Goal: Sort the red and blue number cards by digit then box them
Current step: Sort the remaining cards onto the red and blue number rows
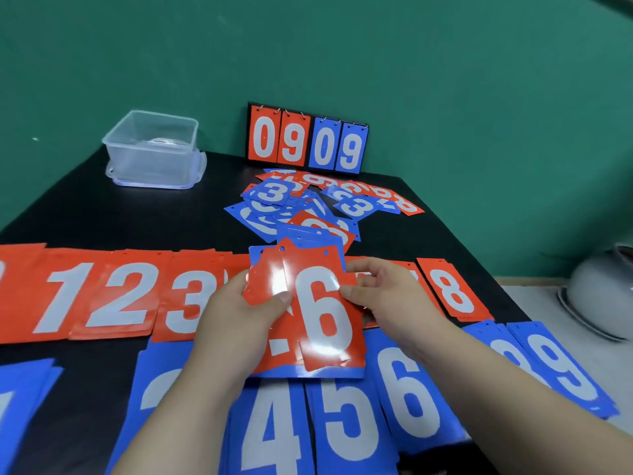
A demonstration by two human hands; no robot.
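Readable text: scoreboard (307, 140) against the back wall shows 0 9 on red flaps, 0 9 on blue
Red row across the black table (102, 217), left to right: red 1 stack (65, 296), red 2 stack (120, 296), red 3 stack (188, 303); next ones are hidden by the hands; red 8 stack (452, 289) at right end
Blue row nearest the camera: blue 4 stack (270, 430), blue 5 stack (349, 426), blue 6 stack (407, 395), blue 9 stack (561, 368); the rest is cut off or covered
Unsorted pile (308, 207) sits mid-table in front of the scoreboard, mixed red and blue, a few 3s legible
Clear plastic box (152, 149) at back left, well apart from all cards

Hands: both raised over the gap between the rows, holding a fanned bunch of held cards (267, 286) tilted toward the camera
Left hand (239, 310) grips the bunch from the left, thumb clamped on the front face, fingers hidden behind
Right hand (383, 293) pinches the right edge of the front red 6 card (323, 310) between thumb and forefinger, other fingers loosely curled
Glare on the card faces
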